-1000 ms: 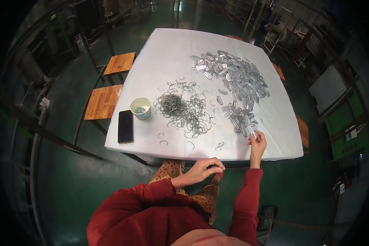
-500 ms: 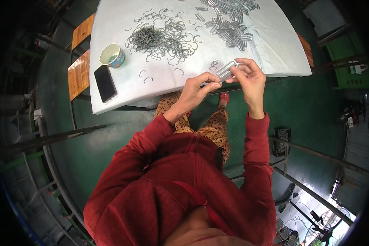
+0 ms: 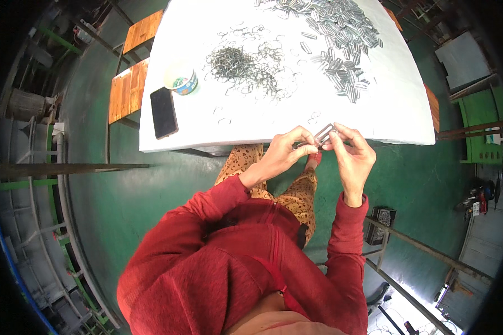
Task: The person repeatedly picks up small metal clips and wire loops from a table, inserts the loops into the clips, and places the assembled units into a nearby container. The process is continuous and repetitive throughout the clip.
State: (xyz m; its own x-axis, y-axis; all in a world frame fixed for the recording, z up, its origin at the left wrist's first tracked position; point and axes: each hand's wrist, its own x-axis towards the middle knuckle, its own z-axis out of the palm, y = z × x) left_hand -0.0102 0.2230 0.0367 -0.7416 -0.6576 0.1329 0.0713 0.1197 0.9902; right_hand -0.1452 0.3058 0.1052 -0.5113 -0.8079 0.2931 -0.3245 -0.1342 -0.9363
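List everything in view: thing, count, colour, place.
table cover: one, white, ahead
wire hooks: many, dark grey, mid-table
slotted pieces: many, silver, table's right
tub: one, pale and blue, table's left
phone: one, black, beside tub
wooden seats: at least two, brown, beside table
floor: one, green, below
cabinet: one, green, far right
held piece: one, silver, between hands
left hand: one, red-sleeved, at held piece
right hand: one, red-sleeved, gripping held piece

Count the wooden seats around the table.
4: upper left seat and lower left seat beside the table, upper right seat and lower right seat past its right edge, both partly covered. More may be hidden.
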